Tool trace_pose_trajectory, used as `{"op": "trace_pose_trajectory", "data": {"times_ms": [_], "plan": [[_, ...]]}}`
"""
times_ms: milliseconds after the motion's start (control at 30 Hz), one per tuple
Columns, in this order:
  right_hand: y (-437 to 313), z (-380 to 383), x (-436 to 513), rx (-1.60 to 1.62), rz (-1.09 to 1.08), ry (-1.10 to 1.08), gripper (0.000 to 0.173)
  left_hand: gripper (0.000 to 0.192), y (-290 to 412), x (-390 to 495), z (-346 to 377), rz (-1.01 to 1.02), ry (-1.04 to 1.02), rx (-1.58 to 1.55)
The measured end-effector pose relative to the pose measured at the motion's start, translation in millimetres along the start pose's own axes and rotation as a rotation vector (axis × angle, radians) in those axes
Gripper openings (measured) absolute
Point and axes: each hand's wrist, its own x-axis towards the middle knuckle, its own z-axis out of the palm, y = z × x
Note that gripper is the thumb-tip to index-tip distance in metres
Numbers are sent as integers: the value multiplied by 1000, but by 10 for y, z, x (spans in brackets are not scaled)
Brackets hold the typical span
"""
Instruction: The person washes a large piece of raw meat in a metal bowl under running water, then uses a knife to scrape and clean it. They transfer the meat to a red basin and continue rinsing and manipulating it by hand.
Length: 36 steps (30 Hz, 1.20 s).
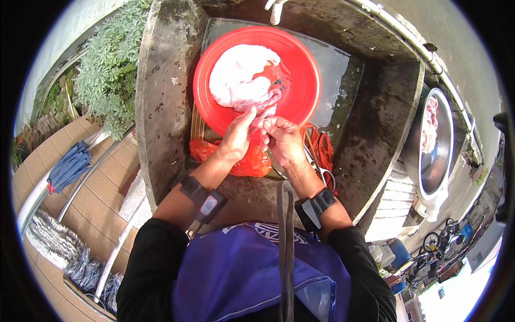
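A pale carcass (235, 74), seemingly a plucked bird, lies curled in a red plastic basin (303, 60); glare washes out much of its surface. At the basin's near rim, my left hand (236, 137) grips a thin pinkish end of the carcass between thumb and fingers. My right hand (283, 139) pinches the same end from the other side, fingers bent inward. Both hands meet there, so the held part is partly hidden. Below my left hand sits a red plastic bag (255, 163). Scissors (329, 177) lie beside my right wrist, partly covered by it.
The basin stands in a concrete sink (161, 100) with shallow water, under a tap (276, 14). Red plastic (326, 147) lies at the sink's near right. Outside stands a metal bowl (440, 173) holding pale meat (429, 124). Mops (70, 165) and a leafy plant (108, 72) are at left.
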Motion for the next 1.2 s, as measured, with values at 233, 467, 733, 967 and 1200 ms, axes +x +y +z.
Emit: {"op": "trace_pose_trajectory", "data": {"times_ms": [233,467,733,967,1200], "plan": [[51,10,-99,-416,-138,59,11,14,-56,-43,47,284,111,688],[35,-53,-158,-359,-135,50,10,13,-105,-258,98,290,-80,614],[45,-103,-304,-1329,-803,-17,11,15,-31,-406,118,458,-17,1442],[84,-334,-197,-1520,-858,203,7,20,119,-661,268,306,-139,1245],[-488,-829,-441,-1430,-784,562,7,10,548,-986,271,472,-86,975]]}}
